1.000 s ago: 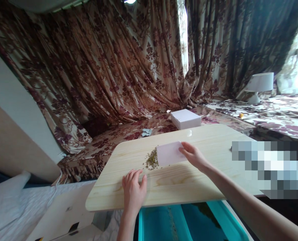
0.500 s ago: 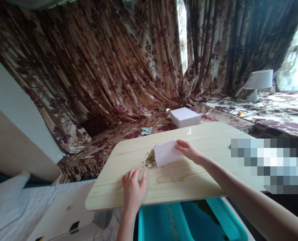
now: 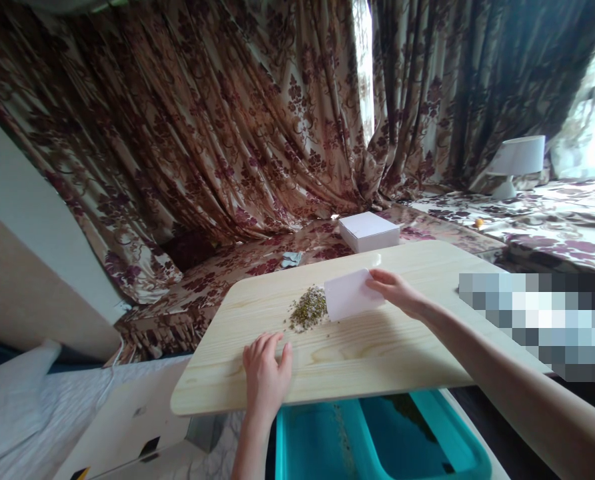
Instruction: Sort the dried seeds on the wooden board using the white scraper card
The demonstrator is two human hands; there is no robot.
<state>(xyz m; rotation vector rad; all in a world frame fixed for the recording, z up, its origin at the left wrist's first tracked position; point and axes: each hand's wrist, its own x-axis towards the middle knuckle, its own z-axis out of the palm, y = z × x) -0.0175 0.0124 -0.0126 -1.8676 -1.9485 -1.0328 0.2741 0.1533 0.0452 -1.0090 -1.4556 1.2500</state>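
Note:
A pale card [image 3: 350, 295] is pinched at its right end by my right hand [image 3: 388, 285], held just over or on the table, tilted slightly. Beside the card's left edge lies a loose pile of small green and brown bits [image 3: 307, 309], like seeds or dried herbs, with a few strays around it. My left hand [image 3: 267, 363] rests on the light wooden table [image 3: 377, 353] near its front edge, fingers stretched out and holding nothing. The bits lie beyond its fingertips.
Below the table's front edge sits a divided turquoise bin [image 3: 317, 440] with some bits in it. A white box [image 3: 370, 230] stands behind the table, near a small grey cloth [image 3: 291, 259]. A lamp [image 3: 517, 163] is at the far right. An opened carton [image 3: 127, 427] lies at lower left.
My right hand has drawn the card to the right and slightly away from me, uncovering more of the pile. My left hand has stayed in place.

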